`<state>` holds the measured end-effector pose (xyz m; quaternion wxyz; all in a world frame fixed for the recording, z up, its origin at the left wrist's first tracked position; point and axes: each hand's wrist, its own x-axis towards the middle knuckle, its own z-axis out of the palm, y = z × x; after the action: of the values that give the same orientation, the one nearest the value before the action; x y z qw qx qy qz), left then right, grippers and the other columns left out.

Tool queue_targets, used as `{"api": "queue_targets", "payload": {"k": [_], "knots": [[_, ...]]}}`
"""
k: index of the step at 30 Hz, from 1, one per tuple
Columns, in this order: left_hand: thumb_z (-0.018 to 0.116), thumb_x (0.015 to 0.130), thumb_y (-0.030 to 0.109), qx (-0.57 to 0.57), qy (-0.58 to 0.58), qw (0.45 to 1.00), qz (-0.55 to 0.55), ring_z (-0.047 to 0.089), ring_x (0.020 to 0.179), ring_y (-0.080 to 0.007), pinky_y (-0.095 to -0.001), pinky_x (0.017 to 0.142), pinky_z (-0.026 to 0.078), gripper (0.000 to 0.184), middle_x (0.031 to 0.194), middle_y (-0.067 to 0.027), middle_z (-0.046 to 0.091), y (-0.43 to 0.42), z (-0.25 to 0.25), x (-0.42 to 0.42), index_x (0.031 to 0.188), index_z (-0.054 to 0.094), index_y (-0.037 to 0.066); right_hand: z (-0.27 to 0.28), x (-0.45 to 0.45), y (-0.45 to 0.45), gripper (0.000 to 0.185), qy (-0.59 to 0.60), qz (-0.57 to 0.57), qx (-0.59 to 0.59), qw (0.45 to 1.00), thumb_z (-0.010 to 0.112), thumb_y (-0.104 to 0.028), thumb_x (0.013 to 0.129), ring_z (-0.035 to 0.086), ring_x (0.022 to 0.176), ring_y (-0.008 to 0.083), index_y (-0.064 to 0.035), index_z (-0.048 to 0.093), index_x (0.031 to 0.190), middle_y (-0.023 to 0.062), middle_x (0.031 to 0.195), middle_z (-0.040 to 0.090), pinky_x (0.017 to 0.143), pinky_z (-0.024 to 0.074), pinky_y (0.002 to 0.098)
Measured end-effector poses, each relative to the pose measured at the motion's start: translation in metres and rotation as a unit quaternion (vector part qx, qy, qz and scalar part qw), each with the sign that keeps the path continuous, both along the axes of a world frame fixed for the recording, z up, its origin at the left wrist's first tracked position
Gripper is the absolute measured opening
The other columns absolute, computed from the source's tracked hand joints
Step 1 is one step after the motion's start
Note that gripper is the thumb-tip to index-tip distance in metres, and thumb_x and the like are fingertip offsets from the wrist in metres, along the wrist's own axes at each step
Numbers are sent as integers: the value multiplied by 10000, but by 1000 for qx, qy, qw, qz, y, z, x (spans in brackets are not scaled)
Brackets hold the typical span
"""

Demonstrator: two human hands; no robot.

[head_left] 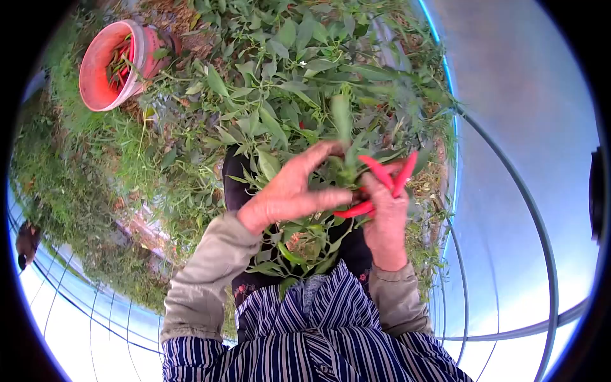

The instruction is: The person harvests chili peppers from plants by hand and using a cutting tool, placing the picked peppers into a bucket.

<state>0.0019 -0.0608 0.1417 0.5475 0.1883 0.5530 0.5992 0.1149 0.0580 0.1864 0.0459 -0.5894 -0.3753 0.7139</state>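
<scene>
Several red chili peppers [380,172] stick out of my right hand [387,219], whose fingers are closed around them. Just left of it, my left hand [296,191] is spread, thumb and fingers apart, beside the leafy stem of a chili plant [347,167]. Motion blurs its fingertips, and leaves partly hide them. A green chili pepper [291,254] hangs on the plant below my hands, close to my lap.
A pink bucket [95,60] with red and green chilies inside stands at the upper left. Dense chili plants [273,76] fill the ground ahead. On the right a curved greenhouse pipe [538,216] runs along the plastic sheeting [509,114].
</scene>
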Motion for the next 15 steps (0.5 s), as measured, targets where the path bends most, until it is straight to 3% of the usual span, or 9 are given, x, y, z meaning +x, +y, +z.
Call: {"api": "queue_targets", "payload": {"k": [1,3,5,6,7,9,11,13,15], "knots": [[634,794,203,-16,27,1000,1,453,1144,-223,-335,979,339,545,1216,-113,489,-2,10,4,1259,420,15,-1,-3,-10,197,15,32,36,999,639,-72,799,584,565,117,-26,499,930,55,762,604,466,503,244],[643,782,151,44,97,994,7,504,1088,-259,-357,939,380,503,1187,-148,514,-11,-1,21,1222,451,3,-7,0,-24,188,48,15,-9,999,658,-99,797,566,556,89,-22,528,909,40,756,605,435,456,207],[630,783,101,-59,139,989,-12,546,1019,-306,-365,890,415,412,1113,-176,555,-22,2,31,1157,499,-10,-1,1,-31,180,47,-8,-1,999,662,-121,802,536,532,67,-24,543,896,32,756,601,418,418,193],[628,770,82,-37,232,971,40,576,917,-321,-365,797,454,355,989,-182,584,-19,4,39,1099,536,-16,1,5,-32,182,23,19,8,1000,663,-122,802,530,527,66,-24,542,895,29,753,599,420,421,201],[628,770,82,-34,231,972,37,576,917,-321,-365,797,454,355,989,-182,584,-21,6,45,1099,536,-16,2,9,-33,183,-1,47,15,999,663,-124,801,525,522,65,-24,541,895,26,751,597,421,424,209],[629,750,139,-89,392,915,-22,550,759,-304,-393,639,427,292,828,-137,536,-26,10,56,994,555,-4,3,13,-34,168,2,28,44,999,651,-107,801,518,500,82,-27,537,894,32,743,590,420,428,217],[629,731,119,-98,416,904,-28,547,709,-283,-396,575,409,213,772,-111,529,-33,11,61,900,549,19,8,13,-29,157,-7,-69,4,998,641,-85,795,511,476,101,-34,534,898,40,740,585,410,426,227],[622,729,108,-101,345,931,-67,549,682,-295,-400,580,419,173,737,-109,528,-39,18,61,845,528,22,12,15,-27,176,-49,-114,-32,992,643,-131,791,494,454,118,-54,537,907,29,696,560,394,409,231],[576,770,67,-90,358,929,-21,552,627,-301,-398,560,423,90,683,-118,524,-53,11,69,820,515,25,26,17,-22,202,-29,-253,-154,955,642,-193,789,454,426,118,-83,525,912,7,671,525,429,413,239]]}}
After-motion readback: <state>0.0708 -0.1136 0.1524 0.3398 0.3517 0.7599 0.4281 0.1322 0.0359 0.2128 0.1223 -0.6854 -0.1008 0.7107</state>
